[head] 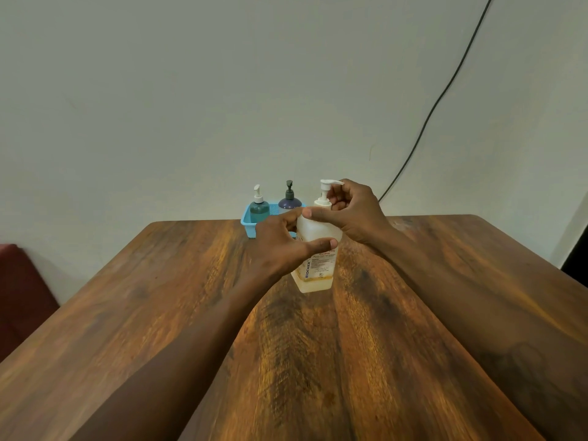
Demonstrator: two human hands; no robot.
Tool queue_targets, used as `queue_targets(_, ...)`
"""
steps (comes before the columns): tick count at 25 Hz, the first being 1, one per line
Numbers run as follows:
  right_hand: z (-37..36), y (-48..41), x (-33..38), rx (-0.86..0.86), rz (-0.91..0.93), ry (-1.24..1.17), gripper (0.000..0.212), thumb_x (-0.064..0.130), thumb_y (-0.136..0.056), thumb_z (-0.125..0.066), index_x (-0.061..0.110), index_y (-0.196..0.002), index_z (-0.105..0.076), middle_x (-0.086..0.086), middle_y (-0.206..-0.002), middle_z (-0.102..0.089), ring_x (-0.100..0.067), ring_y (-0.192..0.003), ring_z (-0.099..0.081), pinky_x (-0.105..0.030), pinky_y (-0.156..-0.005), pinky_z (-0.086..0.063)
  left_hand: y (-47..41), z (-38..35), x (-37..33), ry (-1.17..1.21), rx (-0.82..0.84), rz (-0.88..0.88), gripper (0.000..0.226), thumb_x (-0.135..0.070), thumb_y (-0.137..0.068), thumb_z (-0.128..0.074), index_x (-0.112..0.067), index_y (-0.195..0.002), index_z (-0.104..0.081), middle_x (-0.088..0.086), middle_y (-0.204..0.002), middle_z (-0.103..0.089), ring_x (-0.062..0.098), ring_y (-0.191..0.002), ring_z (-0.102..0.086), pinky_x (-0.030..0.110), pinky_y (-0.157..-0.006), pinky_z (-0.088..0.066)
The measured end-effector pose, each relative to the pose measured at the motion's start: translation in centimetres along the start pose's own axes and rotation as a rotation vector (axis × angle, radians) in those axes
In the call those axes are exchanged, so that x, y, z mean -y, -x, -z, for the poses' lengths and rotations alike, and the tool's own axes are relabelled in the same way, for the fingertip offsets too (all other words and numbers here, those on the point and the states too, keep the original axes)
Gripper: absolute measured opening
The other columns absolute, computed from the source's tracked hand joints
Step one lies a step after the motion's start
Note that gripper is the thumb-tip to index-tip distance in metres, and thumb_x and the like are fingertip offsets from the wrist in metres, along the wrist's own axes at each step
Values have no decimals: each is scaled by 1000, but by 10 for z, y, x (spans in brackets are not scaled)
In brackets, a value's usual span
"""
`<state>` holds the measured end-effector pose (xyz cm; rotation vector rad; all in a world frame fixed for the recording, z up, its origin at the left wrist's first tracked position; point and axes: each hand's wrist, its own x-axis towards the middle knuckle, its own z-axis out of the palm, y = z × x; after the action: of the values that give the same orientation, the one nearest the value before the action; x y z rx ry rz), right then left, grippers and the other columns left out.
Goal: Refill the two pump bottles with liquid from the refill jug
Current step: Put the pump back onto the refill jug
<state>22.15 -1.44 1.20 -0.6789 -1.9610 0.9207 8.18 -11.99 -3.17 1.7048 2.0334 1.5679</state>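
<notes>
Head view: the work looks to be at its start. A large translucent white plastic bottle (319, 230) with a printed label and a white pump top (326, 189), which I take to be the refill jug, sits near the middle of the brown wooden table (318, 361), leaning slightly. Whether its base rests on the wood or hangs just above it cannot be told. The left hand (280, 246) grips its body, thumb and fingers curled round it. The right hand (356, 211) pinches the pump's neck, which suggests the top is about to be unscrewed. It is still on, so nothing can have been poured. Only a shallow layer of pale amber liquid (315, 284) shows at the bottom of this bottle. The two to be filled stand upright, side by side, in a small light-blue plastic basket (246, 219) at the table's far edge: a teal bottle with a white pump (259, 210) and a dark bluish bottle with a dark pump (289, 202). Both pumps are on, and their levels are too small to judge. Opening, pouring and closing all remain.
</notes>
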Motion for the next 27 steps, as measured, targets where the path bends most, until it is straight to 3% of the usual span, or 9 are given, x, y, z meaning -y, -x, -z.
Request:
queue_targets(2,0,-1,0,42,-3,-19,58,47,-73,-87,21,-119,-63,5,-108,-71,-9,-96,-69,-33,-85,-61,-1,0,-1,-6,-10,4,79,-69,-65,-84,-33,-133,-66,-12,-121,-74,5,-103,-70,38,-84,-62)
queue_targets(4,5,-5,2,164,-59,-192,63,37,-82,-82,23,-137,-54,1,-123,-70,-13,-110,-68,-40,-95,-58,-2,1,1,23,-19,17,77,-64,-67,-87,-28,-133,-67,-10,-123,-74,6,-103,-71,37,-86,-62)
queue_targets(7,10,-9,3,281,-108,-310,68,18,-91,-72,27,-150,-40,-7,-133,-67,-22,-116,-68,-44,-95,-58,-4,3,7,72,-24,33,74,-64,-66,-87,-26,-127,-71,-12,-117,-76,3,-100,-72,38,-85,-63)
queue_targets(9,9,-8,2,258,-73,-249,64,8,-94,-68,27,-149,-41,-8,-130,-69,-19,-113,-70,-41,-90,-60,-5,3,8,79,-16,40,76,-68,-64,-85,-27,-127,-71,-13,-115,-76,2,-99,-72,39,-84,-64)
queue_targets(15,7,-7,7,127,-36,-177,56,7,-84,-80,22,-133,-55,4,-113,-71,-10,-97,-72,-25,-76,-61,-5,1,9,80,-4,55,90,-74,-59,-83,-25,-133,-68,-11,-123,-74,6,-103,-72,39,-84,-64)
queue_targets(21,7,-9,10,283,-39,-63,54,17,-96,-68,26,-145,-47,4,-122,-70,-13,-112,-67,-37,-94,-59,-6,2,8,74,28,55,83,-71,-63,-83,-30,-134,-66,-12,-124,-73,7,-107,-70,42,-86,-63)
queue_targets(27,1,-4,12,108,71,12,58,14,-84,-81,16,-137,-57,-6,-120,-73,-16,-105,-72,-37,-88,-61,-5,-2,2,116,24,63,74,-51,-70,-90,-23,-134,-66,-6,-124,-74,11,-107,-71,36,-88,-62)
